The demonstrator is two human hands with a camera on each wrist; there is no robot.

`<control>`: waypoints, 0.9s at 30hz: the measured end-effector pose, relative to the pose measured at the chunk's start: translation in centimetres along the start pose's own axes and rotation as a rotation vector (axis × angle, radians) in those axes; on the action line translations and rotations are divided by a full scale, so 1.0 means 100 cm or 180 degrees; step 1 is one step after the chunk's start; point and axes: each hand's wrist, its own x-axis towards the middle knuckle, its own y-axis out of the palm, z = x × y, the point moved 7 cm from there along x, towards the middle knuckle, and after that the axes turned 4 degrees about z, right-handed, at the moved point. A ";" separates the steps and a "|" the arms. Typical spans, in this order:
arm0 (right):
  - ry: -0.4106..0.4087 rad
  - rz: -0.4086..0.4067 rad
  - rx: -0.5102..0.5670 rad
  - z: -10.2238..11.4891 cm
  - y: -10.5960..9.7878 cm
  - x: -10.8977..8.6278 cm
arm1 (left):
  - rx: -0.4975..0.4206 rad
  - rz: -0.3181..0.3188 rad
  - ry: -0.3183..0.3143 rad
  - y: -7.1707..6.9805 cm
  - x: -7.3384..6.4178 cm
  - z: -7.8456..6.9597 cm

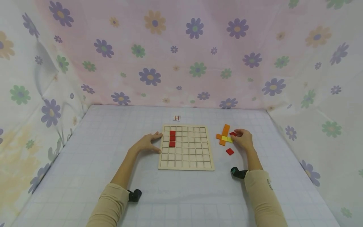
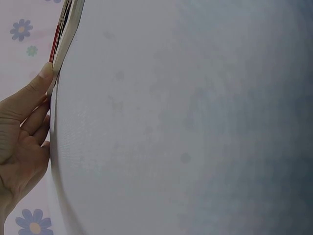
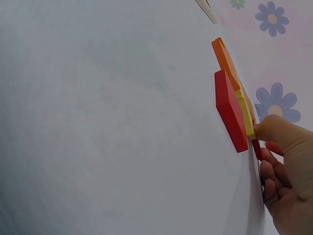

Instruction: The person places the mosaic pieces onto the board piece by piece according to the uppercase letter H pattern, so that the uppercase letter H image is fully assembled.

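A pale wooden grid board (image 1: pixel 194 156) lies on the table, with three red squares (image 1: pixel 172 138) in a column near its upper left. My left hand (image 1: pixel 147 142) touches the board's left edge with spread thumb and fingers; the left wrist view shows the thumb (image 2: pixel 34 90) against that edge. Right of the board, my right hand (image 1: pixel 243 138) pinches a red tile (image 1: pixel 233 134) beside a cluster of orange pieces (image 1: pixel 226 128) and yellow pieces (image 1: pixel 230 139). Another red tile (image 1: pixel 230 151) lies just below the cluster, large in the right wrist view.
A small printed card (image 1: pixel 176 118) lies behind the board. Flower-patterned cloth (image 1: pixel 181 56) hangs at the back and both sides of the table. Black wrist devices are worn on the left (image 1: pixel 135 195) and right (image 1: pixel 239 172) forearms.
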 end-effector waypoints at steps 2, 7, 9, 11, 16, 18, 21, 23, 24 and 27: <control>-0.0032 -0.0019 -0.0026 0.000 -0.001 0.000 | -0.0005 -0.0001 -0.0024 0.001 0.000 0.001; -0.0111 -0.0099 0.0088 0.005 -0.003 -0.003 | -0.0016 -0.0004 -0.0048 0.000 0.001 0.002; -0.0127 -0.0107 0.0173 0.006 -0.003 -0.004 | -0.0017 0.0002 -0.0046 0.000 0.001 0.002; -0.0158 -0.0108 0.0244 0.008 -0.001 -0.005 | -0.0029 0.0010 -0.0056 0.000 0.001 0.003; -0.0309 -0.0101 0.0344 0.021 0.008 -0.010 | -0.0048 0.0019 -0.0058 0.001 0.001 0.004; -0.0387 -0.0096 0.0385 0.028 0.012 -0.011 | -0.0065 0.0018 -0.0066 0.001 0.002 0.004; -0.0516 -0.0093 0.0410 0.039 0.018 -0.013 | -0.0069 0.0019 -0.0064 0.001 0.002 0.004; -0.0612 -0.0060 0.0472 0.047 0.023 -0.014 | -0.0055 0.0018 -0.0071 0.000 0.002 0.004; -0.0661 -0.0057 0.0501 0.052 0.025 -0.014 | -0.0047 0.0020 -0.0069 0.000 0.001 0.003; -0.0835 -0.0015 0.0560 0.064 0.032 -0.016 | -0.0030 0.0026 -0.0060 0.000 0.001 0.002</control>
